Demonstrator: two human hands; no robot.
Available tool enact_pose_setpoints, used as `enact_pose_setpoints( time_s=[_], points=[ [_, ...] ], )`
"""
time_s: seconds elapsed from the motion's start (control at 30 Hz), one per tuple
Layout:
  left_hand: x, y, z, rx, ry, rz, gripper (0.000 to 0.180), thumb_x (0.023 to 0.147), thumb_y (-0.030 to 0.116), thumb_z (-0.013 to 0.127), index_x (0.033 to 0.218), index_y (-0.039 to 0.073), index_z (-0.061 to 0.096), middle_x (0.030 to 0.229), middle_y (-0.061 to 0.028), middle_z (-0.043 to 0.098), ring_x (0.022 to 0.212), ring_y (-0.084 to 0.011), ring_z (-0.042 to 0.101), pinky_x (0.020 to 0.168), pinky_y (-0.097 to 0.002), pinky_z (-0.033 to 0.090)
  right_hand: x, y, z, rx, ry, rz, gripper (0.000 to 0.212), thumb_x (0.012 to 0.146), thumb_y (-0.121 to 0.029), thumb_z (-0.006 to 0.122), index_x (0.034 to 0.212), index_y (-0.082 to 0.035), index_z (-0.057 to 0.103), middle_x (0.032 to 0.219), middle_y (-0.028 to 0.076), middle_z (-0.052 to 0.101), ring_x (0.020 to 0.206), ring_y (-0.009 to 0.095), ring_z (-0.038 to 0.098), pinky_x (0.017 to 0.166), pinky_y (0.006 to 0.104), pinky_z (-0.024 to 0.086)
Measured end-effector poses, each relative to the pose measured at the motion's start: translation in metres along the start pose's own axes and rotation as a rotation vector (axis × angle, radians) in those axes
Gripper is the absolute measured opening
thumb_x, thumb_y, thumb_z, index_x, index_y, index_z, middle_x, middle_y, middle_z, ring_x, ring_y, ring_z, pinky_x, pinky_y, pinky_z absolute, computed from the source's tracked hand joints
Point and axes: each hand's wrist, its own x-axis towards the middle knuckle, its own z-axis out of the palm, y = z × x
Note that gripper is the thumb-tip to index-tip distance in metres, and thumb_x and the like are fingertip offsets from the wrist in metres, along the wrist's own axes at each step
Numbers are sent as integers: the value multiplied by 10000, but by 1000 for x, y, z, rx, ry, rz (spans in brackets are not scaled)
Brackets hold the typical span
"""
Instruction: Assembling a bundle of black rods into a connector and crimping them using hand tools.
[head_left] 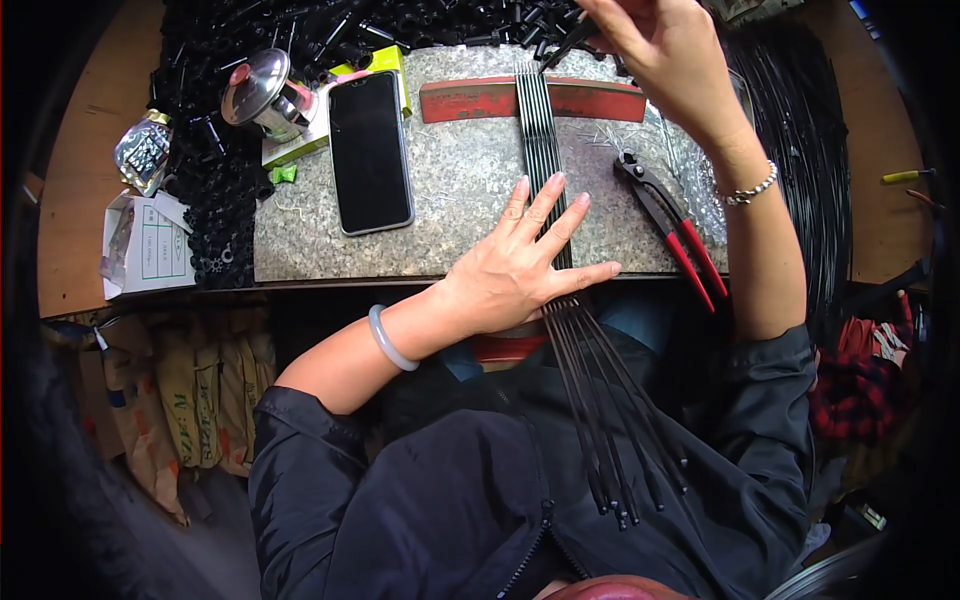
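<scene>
1. Speckled stone slab (450, 190) covered the bench (90, 130) at frame centre.
2. Thin black rods (545, 150) lay side by side down the middle, overhanging toward the lap.
3. Left hand (520, 265) pressed them flat, fingers spread wide.
4. Right hand (660, 45), upper right, pinched one small black piece (570, 40).
5. Rods looked light, springy and slippery; best held near the slab edge.

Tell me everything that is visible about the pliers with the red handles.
The pliers have dark metal jaws and two long red handles. They lie flat on the speckled stone slab, jaws pointing up-left and handles spread apart, jutting over its near edge. No hand holds them; they lie beside the right forearm.
</scene>
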Motion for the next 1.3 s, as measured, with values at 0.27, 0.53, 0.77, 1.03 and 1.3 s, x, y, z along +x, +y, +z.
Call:
enact_pose_setpoints(
  time_s=[0.27,0.53,0.77,1.03,1.3],
  points=[
    [-1,0,-1,-2,-6,-6,627,710,217,684,1292,359,497,1386,-237,340,1291,-496,280,989,-640,304,-10,-13,-6,-119,-351,-524,212,851,-72,605,1010,-54,467,784,127,575,693,268,611,608,344,468],
    [-1,1,-1,-2,-8,-9,625,715,265,689,1297,369,486,1373,-234,360,1293,-495,280,986,-638,307,5,49,2,748,295,429,159,910,-180,584,943,-44,507,831,84,620,744,162,632,680,282,545],
    [1,3,-5,-15,-35,-14,620,736,306,680,1309,395,461,1386,-216,352,1299,-491,274,995,-651,277,-8,103,2,1006,-16,644,451,918,-229,563,1167,125,434,1065,247,563,1042,348,590,917,342,508],
    [-2,2,-2,61,-15,118,623,744,248,625,1304,439,429,1389,-171,378,1295,-497,280,992,-694,233,-40,141,-79,-482,-149,302,209,788,-186,695,900,-11,680,844,111,675,703,172,613,661,284,473],
    [0,4,-3,69,-48,110,606,764,258,602,1307,452,416,1369,-188,391,1287,-497,295,996,-694,223,-48,155,-77,-546,-93,-20,125,784,-128,667,835,-14,660,798,82,600,806,238,535,727,325,443]
  ],
)
